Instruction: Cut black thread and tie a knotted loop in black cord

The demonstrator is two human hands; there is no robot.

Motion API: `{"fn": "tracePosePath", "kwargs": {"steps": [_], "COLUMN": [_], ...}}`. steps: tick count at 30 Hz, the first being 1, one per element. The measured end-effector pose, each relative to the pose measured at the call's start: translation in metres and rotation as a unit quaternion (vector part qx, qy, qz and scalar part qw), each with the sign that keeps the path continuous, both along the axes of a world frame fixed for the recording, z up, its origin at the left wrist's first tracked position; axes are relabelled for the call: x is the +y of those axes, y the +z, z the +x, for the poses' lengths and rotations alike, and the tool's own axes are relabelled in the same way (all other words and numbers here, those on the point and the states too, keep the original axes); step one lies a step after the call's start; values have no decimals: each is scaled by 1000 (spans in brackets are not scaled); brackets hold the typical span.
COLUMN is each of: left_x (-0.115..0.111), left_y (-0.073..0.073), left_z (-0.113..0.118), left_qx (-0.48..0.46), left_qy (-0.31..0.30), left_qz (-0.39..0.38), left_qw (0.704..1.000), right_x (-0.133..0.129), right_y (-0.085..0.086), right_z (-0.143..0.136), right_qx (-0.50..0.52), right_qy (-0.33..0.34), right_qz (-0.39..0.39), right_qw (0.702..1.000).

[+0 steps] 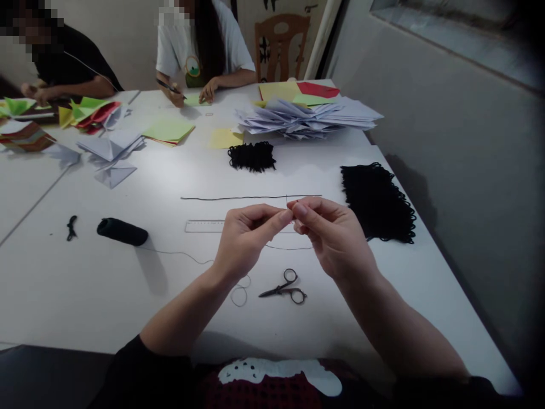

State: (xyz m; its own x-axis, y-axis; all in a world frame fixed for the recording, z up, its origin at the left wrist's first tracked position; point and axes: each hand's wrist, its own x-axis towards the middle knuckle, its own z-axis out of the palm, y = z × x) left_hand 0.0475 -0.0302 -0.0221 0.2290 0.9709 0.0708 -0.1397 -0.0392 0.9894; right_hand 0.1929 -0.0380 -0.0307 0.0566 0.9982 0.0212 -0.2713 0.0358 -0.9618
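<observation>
My left hand and my right hand meet above the table, thumbs and forefingers pinched together at the tips. A fine dark thread pokes up between the fingertips; the rest of what they pinch is hidden. Loose thread runs from a dark spool lying on its side at left, passing under my hands. Behind the fingers a black cord lies straight across the table. A clear ruler is partly covered by my hands. Small scissors rest nearer me, blades spread slightly.
Black looped cord bundles lie at right and centre. Folded white papers and coloured sheets occupy the back. A small black scrap is at left. Two people sit across, one holding a pen. A wall flanks the right edge.
</observation>
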Motion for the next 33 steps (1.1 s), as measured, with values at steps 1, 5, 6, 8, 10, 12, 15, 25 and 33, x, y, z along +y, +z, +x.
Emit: {"fn": "tracePosePath", "kwargs": {"steps": [1,5,6,8,10,12,15,25,33], "left_x": [0,-1,-1,0,1,1,1,1,2], "left_y": [2,9,11,14,16,17,15,14,14], "left_z": [-2,-9,-10,-12,-14,-14,-13,-14,-15], "left_qx": [15,66,73,85,94,97,88,52,38], "left_qy": [-2,-34,-45,-70,-95,-114,-121,-89,-89], "left_qz": [5,12,12,8,1,-8,-19,-21,-31], "left_qw": [1000,997,996,994,991,989,989,995,995], "right_x": [1,2,2,2,1,0,-2,1,-3], "right_y": [2,8,10,15,20,24,29,18,24], "right_z": [3,15,18,22,24,26,28,31,23], "right_qx": [-16,-90,-102,-117,-125,-134,-153,-150,-155], "right_qy": [20,66,75,99,134,159,158,123,135], "right_qz": [2,25,31,35,32,28,32,54,75], "right_qw": [1000,993,992,988,983,978,975,980,976]}}
